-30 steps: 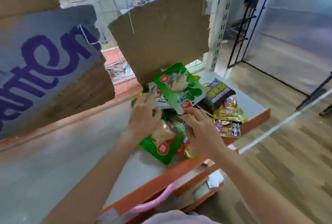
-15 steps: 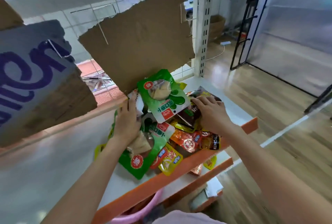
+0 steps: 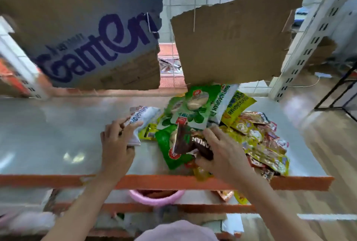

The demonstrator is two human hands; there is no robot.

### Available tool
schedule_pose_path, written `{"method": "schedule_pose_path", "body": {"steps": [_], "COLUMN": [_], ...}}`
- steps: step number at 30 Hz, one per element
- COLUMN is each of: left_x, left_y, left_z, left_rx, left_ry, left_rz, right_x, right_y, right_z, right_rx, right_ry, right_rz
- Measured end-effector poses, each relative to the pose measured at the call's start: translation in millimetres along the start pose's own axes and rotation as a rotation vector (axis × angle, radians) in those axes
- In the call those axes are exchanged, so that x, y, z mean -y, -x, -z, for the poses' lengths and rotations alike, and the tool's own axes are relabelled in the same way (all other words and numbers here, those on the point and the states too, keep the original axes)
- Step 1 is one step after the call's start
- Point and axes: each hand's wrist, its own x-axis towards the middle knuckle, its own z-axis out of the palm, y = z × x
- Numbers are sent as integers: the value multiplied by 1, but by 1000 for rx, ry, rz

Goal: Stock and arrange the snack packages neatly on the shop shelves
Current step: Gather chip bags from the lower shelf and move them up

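A heap of snack packages lies on the right half of a white shelf (image 3: pixel 58 134) with an orange front lip. My left hand (image 3: pixel 117 144) grips a white packet (image 3: pixel 142 119) at the heap's left edge. My right hand (image 3: pixel 224 150) holds a dark brown packet (image 3: pixel 188 142) over a flat green pouch (image 3: pixel 166 146). Another green pouch (image 3: pixel 195 109) stands tilted against the back. Behind it lean a white packet (image 3: pixel 224 103) and a yellow packet (image 3: pixel 237 107). Gold and red packets (image 3: pixel 264 144) are piled on the right.
Two torn cardboard sheets hang at the shelf's back, one with purple lettering (image 3: pixel 92 43) and one plain brown (image 3: pixel 231 37). A white slotted upright (image 3: pixel 307 37) stands at the right. A pink basin (image 3: pixel 156 198) sits on the lower shelf. Wooden floor lies to the right.
The view has swung left. My left hand left the green pouch and took a white packet. My right hand pulled a dark brown packet out toward me.
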Motion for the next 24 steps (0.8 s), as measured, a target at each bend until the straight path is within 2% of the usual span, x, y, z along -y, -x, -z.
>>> {"method": "schedule_pose_path", "body": {"steps": [4, 9, 13, 16, 24], "left_x": [18, 35, 55, 76, 155], "left_y": [37, 86, 119, 135, 165], "left_z": [25, 66, 105, 132, 182], "left_rx": [-72, -69, -123, -176, -249], "left_ry": [-91, -218, -309, -364, -365], "left_rz": [142, 319, 406, 463, 550], "right_x": [37, 82, 126, 157, 254], "right_y": [-24, -48, -56, -66, -80], "right_z": [-18, -50, -83, -101, -130], "right_rx": [58, 57, 224, 280, 246], "right_ry": [-88, -165, -97, -116, -156], "right_rz": [178, 313, 506, 533, 586]}}
